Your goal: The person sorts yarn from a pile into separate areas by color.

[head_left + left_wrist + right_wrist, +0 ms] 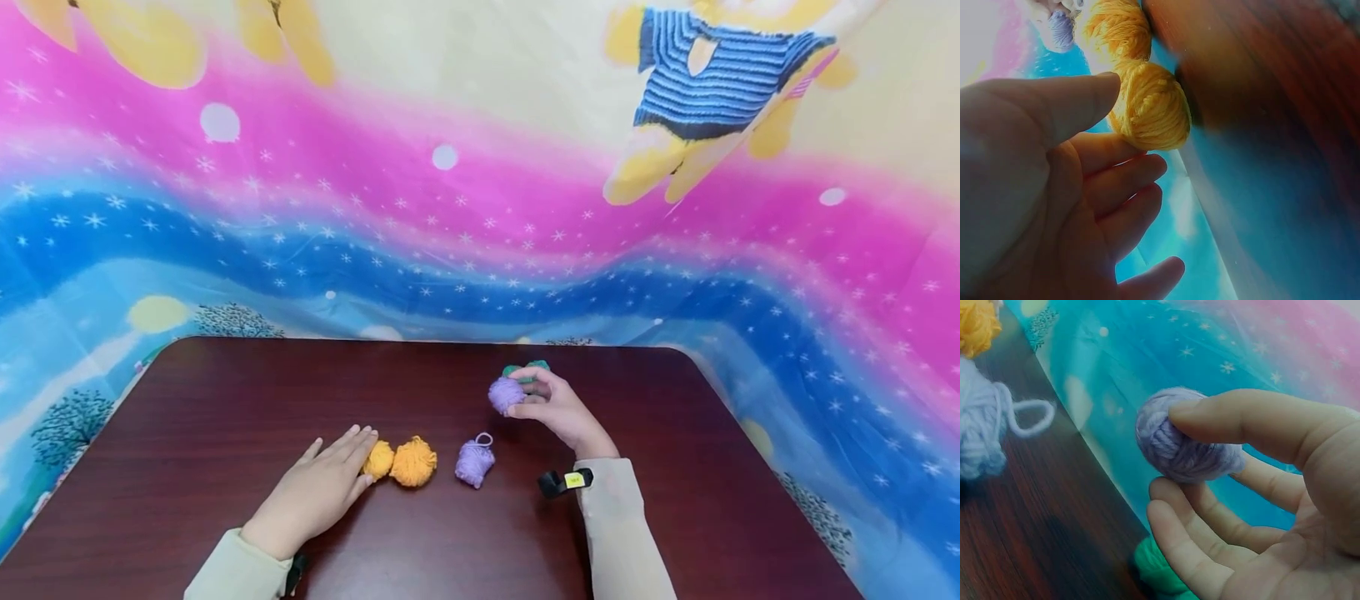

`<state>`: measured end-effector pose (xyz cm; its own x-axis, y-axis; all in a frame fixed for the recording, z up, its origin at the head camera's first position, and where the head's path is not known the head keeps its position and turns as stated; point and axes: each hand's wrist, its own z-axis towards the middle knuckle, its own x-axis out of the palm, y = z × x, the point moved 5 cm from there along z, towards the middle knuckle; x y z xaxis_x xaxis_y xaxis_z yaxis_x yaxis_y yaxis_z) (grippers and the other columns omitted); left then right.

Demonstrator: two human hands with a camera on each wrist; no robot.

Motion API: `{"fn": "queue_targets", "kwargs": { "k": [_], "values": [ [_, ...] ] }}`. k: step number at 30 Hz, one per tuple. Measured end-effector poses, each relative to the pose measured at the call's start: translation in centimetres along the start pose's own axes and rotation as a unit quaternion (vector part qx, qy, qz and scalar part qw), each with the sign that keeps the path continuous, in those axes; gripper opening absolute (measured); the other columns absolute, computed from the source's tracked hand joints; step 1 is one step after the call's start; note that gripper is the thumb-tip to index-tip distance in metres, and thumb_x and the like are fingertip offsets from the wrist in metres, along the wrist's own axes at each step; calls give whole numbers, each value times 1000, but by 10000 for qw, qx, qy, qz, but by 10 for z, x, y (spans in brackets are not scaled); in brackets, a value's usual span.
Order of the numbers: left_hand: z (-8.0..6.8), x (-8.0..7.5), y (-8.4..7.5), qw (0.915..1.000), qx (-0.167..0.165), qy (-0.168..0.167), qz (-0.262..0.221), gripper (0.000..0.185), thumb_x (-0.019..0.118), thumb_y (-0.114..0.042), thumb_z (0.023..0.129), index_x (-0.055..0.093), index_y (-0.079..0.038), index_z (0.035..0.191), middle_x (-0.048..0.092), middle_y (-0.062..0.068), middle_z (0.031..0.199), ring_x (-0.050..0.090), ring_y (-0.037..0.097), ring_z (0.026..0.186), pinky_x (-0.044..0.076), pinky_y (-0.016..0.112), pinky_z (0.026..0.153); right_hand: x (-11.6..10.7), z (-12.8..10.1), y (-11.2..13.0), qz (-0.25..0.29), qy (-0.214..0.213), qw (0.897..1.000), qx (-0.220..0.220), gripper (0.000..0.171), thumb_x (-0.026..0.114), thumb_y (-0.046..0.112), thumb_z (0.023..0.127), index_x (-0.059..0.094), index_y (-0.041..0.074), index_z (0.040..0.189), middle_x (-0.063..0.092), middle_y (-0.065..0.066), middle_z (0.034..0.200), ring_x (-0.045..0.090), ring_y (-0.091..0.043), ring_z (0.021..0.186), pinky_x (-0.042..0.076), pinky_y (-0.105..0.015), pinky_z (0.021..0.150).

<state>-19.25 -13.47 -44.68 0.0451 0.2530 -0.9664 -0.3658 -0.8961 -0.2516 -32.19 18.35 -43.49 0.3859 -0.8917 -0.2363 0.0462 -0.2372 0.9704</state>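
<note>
My left hand (315,492) is on the table's left side, its thumb and index finger against opposite sides of a small yellow yarn ball (1152,106). A larger orange-yellow yarn ball (414,462) touches that one on its right. In my right hand (558,408), a purple yarn ball (1175,434) is pinched between thumb and fingers, raised above the table. Another purple yarn ball (474,463), with a loose loop of strand on top, lies between the hands. Green yarn (1161,565) sits behind the right hand, partly hidden by its fingers.
The dark reddish-brown table (225,400) has rounded far corners. Right behind its far edge hangs a colourful printed cloth (450,250). A black strap with a yellow label (574,480) is at the right wrist.
</note>
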Motion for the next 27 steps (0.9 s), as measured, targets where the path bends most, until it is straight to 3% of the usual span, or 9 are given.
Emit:
{"fn": "queue_targets", "kwargs": {
  "k": [10, 21, 27],
  "values": [
    [-1, -2, -1, 10000, 43, -63, 35, 57, 65, -30, 100, 52, -2, 148, 49, 14, 153, 43, 31, 143, 35, 64, 110, -6, -5, -2, -455, 654, 9968, -3, 50, 80, 4, 85, 59, 3, 131, 60, -19, 122, 64, -28, 101, 56, -36, 86],
    [-2, -2, 0, 10000, 2, -21, 38, 57, 65, -29, 100, 51, -3, 148, 49, 14, 153, 42, 32, 144, 35, 64, 110, 3, -9, -11, -1130, 1725, 9782, 225, 42, 78, 5, 86, 61, 3, 124, 59, -15, 116, 62, -28, 101, 57, -36, 82],
    [-2, -2, -1, 10000, 0, -9, 26, 57, 65, -29, 100, 51, -3, 148, 48, 14, 154, 42, 32, 144, 35, 64, 110, 7, -13, -10, -1265, 2059, 9698, 321, 43, 79, 5, 84, 62, 3, 123, 61, -12, 111, 63, -26, 95, 56, -34, 80]
  ]
}}
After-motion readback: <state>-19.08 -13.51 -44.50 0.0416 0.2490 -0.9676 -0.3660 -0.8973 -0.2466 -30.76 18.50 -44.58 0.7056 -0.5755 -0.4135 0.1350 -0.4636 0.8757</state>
